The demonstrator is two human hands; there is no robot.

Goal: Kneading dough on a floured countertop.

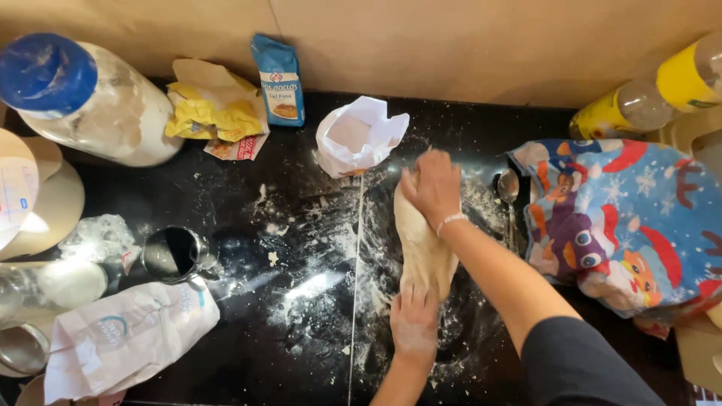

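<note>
A long strip of pale dough (423, 244) lies stretched on the floured black counter (301, 301). My right hand (431, 186) grips its far end, fingers curled over the dough. At the near end my left hand (414, 319) presses down flat on the dough, dusted with flour. Loose flour is scattered around both hands.
An open white paper bag (359, 135) stands just behind the dough. A metal spoon (509, 195) and a patterned cloth (624, 222) lie to the right. On the left are a metal cup (173, 254), a white flour bag (124, 334), a large floury jar (90, 101), a blue packet (280, 79) and yellow wrapping (214, 113). Yellow-labelled bottles (654, 90) stand at the back right.
</note>
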